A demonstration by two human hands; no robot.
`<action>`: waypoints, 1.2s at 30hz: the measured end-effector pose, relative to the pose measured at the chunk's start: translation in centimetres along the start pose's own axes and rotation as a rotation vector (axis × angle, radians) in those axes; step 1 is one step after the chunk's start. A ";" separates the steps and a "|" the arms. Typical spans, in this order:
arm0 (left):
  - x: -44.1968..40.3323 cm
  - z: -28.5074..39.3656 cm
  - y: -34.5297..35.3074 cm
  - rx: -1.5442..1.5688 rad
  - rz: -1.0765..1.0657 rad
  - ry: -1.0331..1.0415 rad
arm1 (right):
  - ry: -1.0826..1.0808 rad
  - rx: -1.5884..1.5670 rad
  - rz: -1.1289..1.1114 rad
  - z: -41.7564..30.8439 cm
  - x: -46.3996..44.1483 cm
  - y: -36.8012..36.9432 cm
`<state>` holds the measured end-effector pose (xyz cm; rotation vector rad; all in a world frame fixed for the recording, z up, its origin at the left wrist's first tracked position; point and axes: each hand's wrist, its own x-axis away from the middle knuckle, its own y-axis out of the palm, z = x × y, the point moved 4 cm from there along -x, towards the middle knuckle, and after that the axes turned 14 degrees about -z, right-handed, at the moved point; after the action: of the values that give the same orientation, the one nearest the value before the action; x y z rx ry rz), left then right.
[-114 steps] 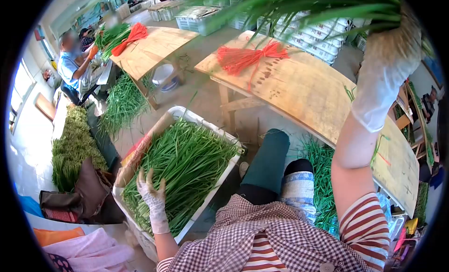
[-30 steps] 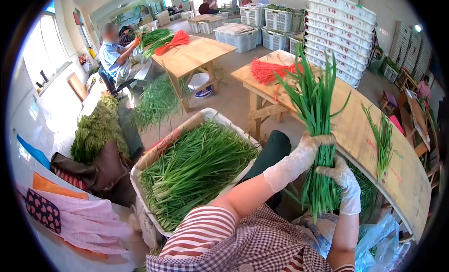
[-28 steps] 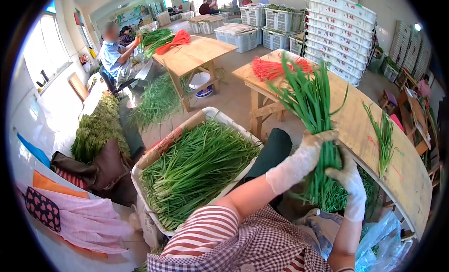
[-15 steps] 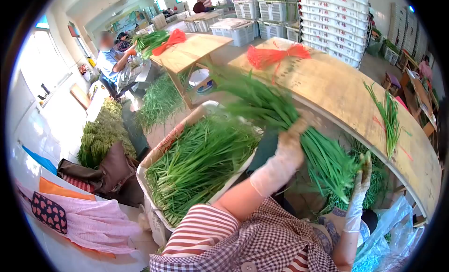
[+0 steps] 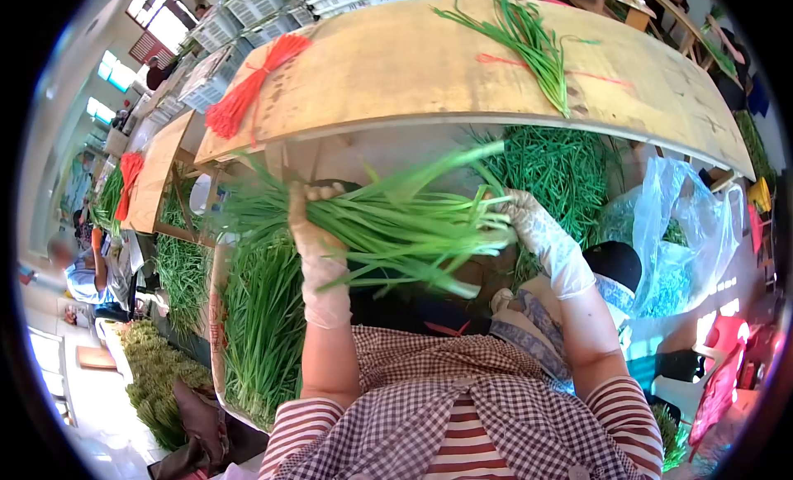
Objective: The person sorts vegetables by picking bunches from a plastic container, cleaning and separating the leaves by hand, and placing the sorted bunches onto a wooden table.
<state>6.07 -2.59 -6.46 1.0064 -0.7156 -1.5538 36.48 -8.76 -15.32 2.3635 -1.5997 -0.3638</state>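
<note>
A loose bunch of green chives [image 5: 413,220] is held crosswise in front of my body, its leaves to the left and pale stem ends to the right. My left hand [image 5: 310,216], in a thin soiled glove, is wrapped round the leafy part. At the stem ends, my right hand [image 5: 524,216], also gloved, has its fingers closed on some pale stalks. Motion blurs the leaf tips. Beyond the hands, a smaller bunch of chives [image 5: 533,54] lies on the wooden table [image 5: 380,67], across a red tie [image 5: 504,60].
A bundle of red ties [image 5: 256,83] lies on the table's left part. Below left stands a basket full of chives [image 5: 264,331]. Cut greens [image 5: 553,170] are heaped under the table, beside a clear plastic bag [image 5: 681,232]. Another person [image 5: 83,273] sits at far left.
My view has swung right and downward. The chives have come round in front of my body, still in my left hand. My right hand has moved from beside the stem ends to closing on them.
</note>
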 end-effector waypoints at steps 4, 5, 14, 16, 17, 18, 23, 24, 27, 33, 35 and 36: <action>-0.5 -0.2 -0.5 0.146 0.078 0.014 | 0.174 -0.018 0.056 -4.5 0.9 -0.9; -0.6 0.0 -0.4 0.187 0.090 0.041 | 0.152 -0.093 0.014 -6.1 1.5 -1.6; -0.7 2.8 -3.8 0.118 0.126 0.144 | 0.057 1.418 0.785 -9.4 6.4 -10.9; -0.4 2.1 -3.1 0.043 0.179 0.134 | -0.154 0.844 0.541 -9.6 3.3 -4.9; -0.5 1.8 -3.5 0.095 0.131 0.114 | -0.076 0.530 0.463 -9.1 2.5 -2.9; -0.5 1.4 -3.6 0.128 0.142 0.088 | -0.194 0.820 0.396 -10.3 1.8 0.1; 0.0 -1.1 -4.1 0.143 0.166 0.013 | 0.223 0.623 0.001 -7.3 -1.7 3.4; 0.1 -1.3 -4.1 0.138 0.165 0.003 | 0.287 0.563 -0.035 -7.0 -1.9 3.6; 0.1 -1.2 -4.6 0.117 0.192 -0.033 | 0.123 0.473 -0.092 -6.2 -2.1 4.0; 0.4 -1.3 -4.4 0.125 0.255 -0.058 | 0.089 0.423 -0.253 -5.5 -2.1 3.8; 0.4 -1.2 -4.2 0.131 0.259 -0.062 | 0.064 0.453 -0.226 -5.3 -2.0 3.7; 0.4 -1.2 -4.4 0.144 0.245 -0.064 | 0.051 0.467 -0.212 -5.2 -1.9 3.6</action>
<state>5.08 -1.92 -10.91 0.9376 -0.9700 -1.3405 34.53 -7.88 -9.10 2.8717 -1.5457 0.0421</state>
